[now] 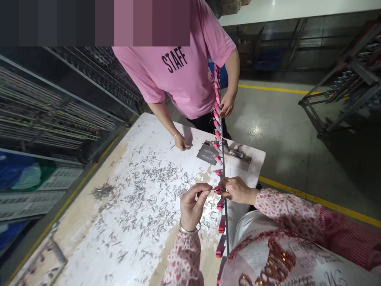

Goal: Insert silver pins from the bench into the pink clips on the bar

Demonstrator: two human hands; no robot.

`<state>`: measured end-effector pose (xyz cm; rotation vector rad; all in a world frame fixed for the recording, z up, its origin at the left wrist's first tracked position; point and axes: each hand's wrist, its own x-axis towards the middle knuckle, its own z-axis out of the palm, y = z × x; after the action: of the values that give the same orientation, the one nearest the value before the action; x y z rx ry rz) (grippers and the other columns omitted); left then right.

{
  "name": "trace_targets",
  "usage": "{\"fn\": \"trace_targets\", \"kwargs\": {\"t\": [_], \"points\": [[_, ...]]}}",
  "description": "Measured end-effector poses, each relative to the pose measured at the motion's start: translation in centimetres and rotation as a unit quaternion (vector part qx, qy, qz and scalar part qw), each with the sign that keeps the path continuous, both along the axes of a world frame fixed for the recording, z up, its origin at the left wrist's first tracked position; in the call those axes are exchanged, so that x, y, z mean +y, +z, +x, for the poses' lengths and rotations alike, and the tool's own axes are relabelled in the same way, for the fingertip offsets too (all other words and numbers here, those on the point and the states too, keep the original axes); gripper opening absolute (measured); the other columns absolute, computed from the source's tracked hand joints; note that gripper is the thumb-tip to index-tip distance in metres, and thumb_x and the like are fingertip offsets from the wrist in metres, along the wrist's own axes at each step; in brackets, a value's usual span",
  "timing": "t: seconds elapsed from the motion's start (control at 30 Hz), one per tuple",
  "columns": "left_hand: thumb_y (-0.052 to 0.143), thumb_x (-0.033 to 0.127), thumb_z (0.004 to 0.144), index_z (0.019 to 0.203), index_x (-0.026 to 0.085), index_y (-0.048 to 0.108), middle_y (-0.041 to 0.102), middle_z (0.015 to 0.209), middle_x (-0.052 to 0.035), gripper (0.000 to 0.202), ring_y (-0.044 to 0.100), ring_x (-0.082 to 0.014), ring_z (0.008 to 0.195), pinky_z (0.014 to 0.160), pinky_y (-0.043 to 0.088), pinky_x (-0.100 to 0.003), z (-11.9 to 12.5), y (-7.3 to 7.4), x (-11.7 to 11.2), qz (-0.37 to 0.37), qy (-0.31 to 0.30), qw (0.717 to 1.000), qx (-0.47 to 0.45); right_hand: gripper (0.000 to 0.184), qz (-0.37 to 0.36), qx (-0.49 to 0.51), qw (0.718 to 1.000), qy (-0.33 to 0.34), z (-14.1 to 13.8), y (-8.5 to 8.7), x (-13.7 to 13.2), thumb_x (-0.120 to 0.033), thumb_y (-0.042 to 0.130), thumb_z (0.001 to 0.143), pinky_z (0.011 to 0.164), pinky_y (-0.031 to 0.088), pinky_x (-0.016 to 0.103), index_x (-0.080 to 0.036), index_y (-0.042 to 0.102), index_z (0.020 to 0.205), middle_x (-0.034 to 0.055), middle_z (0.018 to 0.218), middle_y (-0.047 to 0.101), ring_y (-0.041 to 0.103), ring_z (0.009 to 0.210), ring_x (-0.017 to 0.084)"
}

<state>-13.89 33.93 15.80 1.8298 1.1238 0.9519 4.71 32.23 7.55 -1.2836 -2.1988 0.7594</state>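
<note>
A long dark bar (225, 216) carries a row of pink-red clips along its length. At the middle of this row, my right hand (238, 190) is closed around one red clip (219, 189). From the other side, my left hand (193, 202) pinches a small thin metal piece between thumb and forefinger. The tip of that piece meets the mouth of the clip; its exact shape is too small to make out. Below my hands, more red clips (222, 225) hang on the bar. Many small metal pieces (160, 178) lie scattered on the white tabletop (89, 254) to the left.
Across the table stands a co-worker in a pink shirt (190, 87), one hand (226, 105) at the bar's far clips, the other (181, 142) above the tabletop. A metal holder (236, 153) and dark plate (207, 154) sit under the bar. Racks (351, 79) flank both sides.
</note>
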Motion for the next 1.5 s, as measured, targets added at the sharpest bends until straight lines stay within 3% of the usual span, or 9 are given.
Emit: {"fn": "trace_targets", "kwargs": {"t": [0.33, 0.43, 0.53, 0.63, 0.77, 0.97, 1.17, 1.33, 1.5], "points": [[0.061, 0.015, 0.084, 0.084, 0.016, 0.065, 0.068, 0.082, -0.0051, 0.004, 0.064, -0.0149, 0.078, 0.071, 0.050, -0.026, 0.6, 0.7, -0.3, 0.022, -0.058, 0.998, 0.009, 0.033, 0.015, -0.037, 0.999, -0.003, 0.3, 0.6, 0.1, -0.047, 0.049, 0.093, 0.063, 0.045, 0.027, -0.016, 0.059, 0.092, 0.0060, 0.088, 0.065, 0.063, 0.073, 0.017], [0.062, 0.019, 0.084, 0.086, 0.016, 0.066, 0.068, 0.086, -0.0064, 0.005, 0.063, -0.0152, 0.078, 0.069, 0.049, -0.026, -0.1, -0.4, 0.0, 0.003, -0.062, 0.998, -0.010, 0.034, 0.016, -0.052, 0.999, 0.004, 0.5, 0.8, 0.2, -0.047, 0.050, 0.092, 0.062, 0.045, 0.027, -0.015, 0.059, 0.095, 0.0067, 0.092, 0.064, 0.062, 0.074, 0.018], [0.056, 0.032, 0.088, 0.099, 0.016, 0.063, 0.067, 0.096, -0.0090, 0.021, 0.060, -0.0136, 0.070, 0.066, 0.050, -0.027, -1.9, -4.4, 1.2, -0.060, 0.047, 0.997, -0.005, 0.039, 0.022, -0.037, 0.999, -0.016, 0.9, 0.6, -0.2, -0.050, 0.054, 0.089, 0.061, 0.046, 0.027, -0.014, 0.058, 0.101, 0.0071, 0.091, 0.063, 0.061, 0.072, 0.017], [0.052, 0.033, 0.088, 0.101, 0.014, 0.060, 0.066, 0.093, -0.0079, 0.024, 0.060, -0.0138, 0.072, 0.071, 0.050, -0.028, -4.2, -10.9, 2.6, -0.186, 0.198, 0.944, 0.187, 0.038, 0.045, 0.037, 0.996, -0.070, 1.8, 0.4, -1.1, -0.051, 0.055, 0.088, 0.060, 0.046, 0.027, -0.014, 0.057, 0.096, 0.0044, 0.081, 0.061, 0.058, 0.067, 0.015], [0.063, 0.015, 0.074, 0.089, 0.009, 0.062, 0.063, 0.086, -0.0118, 0.016, 0.061, -0.0206, 0.074, 0.073, 0.047, -0.034, -6.2, -18.3, 2.5, -0.268, 0.232, 0.887, 0.295, 0.028, 0.060, 0.146, 0.987, -0.040, 2.6, 1.2, -2.7, -0.043, 0.051, 0.092, 0.060, 0.044, 0.025, -0.016, 0.055, 0.089, 0.0026, 0.077, 0.059, 0.054, 0.062, 0.012], [0.058, 0.015, 0.075, 0.090, 0.011, 0.058, 0.059, 0.094, -0.0134, 0.015, 0.060, -0.0257, 0.092, 0.078, 0.044, -0.034, -6.8, -21.9, 1.0, -0.270, 0.268, 0.871, 0.311, 0.042, 0.030, 0.143, 0.989, 0.032, 1.9, 2.0, -4.2, -0.051, 0.047, 0.092, 0.069, 0.048, 0.027, -0.016, 0.051, 0.115, 0.0088, 0.102, 0.060, 0.058, 0.077, 0.015], [0.061, 0.029, 0.073, 0.080, 0.016, 0.053, 0.059, 0.070, -0.0020, 0.016, 0.061, -0.0169, 0.069, 0.068, 0.048, -0.028, -7.0, -18.9, 1.2, -0.285, 0.224, 0.910, 0.201, 0.040, 0.022, 0.056, 0.998, 0.004, 0.0, 0.9, -4.5, -0.053, 0.050, 0.091, 0.066, 0.048, 0.027, -0.016, 0.054, 0.105, 0.0059, 0.096, 0.061, 0.060, 0.077, 0.016], [0.062, 0.039, 0.078, 0.087, 0.014, 0.060, 0.061, 0.076, -0.0025, 0.027, 0.058, -0.0121, 0.066, 0.066, 0.050, -0.025, -6.7, -10.8, -0.8, -0.285, 0.092, 0.953, 0.048, 0.037, 0.053, -0.018, 0.998, -0.019, -1.1, 0.5, -4.5, -0.052, 0.051, 0.090, 0.061, 0.045, 0.028, -0.016, 0.058, 0.096, 0.0036, 0.088, 0.060, 0.059, 0.069, 0.016], [0.063, 0.025, 0.084, 0.096, 0.015, 0.066, 0.061, 0.076, -0.0034, 0.016, 0.059, -0.0113, 0.066, 0.064, 0.050, -0.024, -5.3, -2.7, -3.1, -0.213, -0.025, 0.975, -0.050, 0.037, 0.059, -0.017, 0.998, -0.016, -1.2, 0.5, -4.6, -0.048, 0.048, 0.094, 0.063, 0.044, 0.027, -0.014, 0.061, 0.090, 0.0051, 0.085, 0.062, 0.060, 0.067, 0.015]]}}
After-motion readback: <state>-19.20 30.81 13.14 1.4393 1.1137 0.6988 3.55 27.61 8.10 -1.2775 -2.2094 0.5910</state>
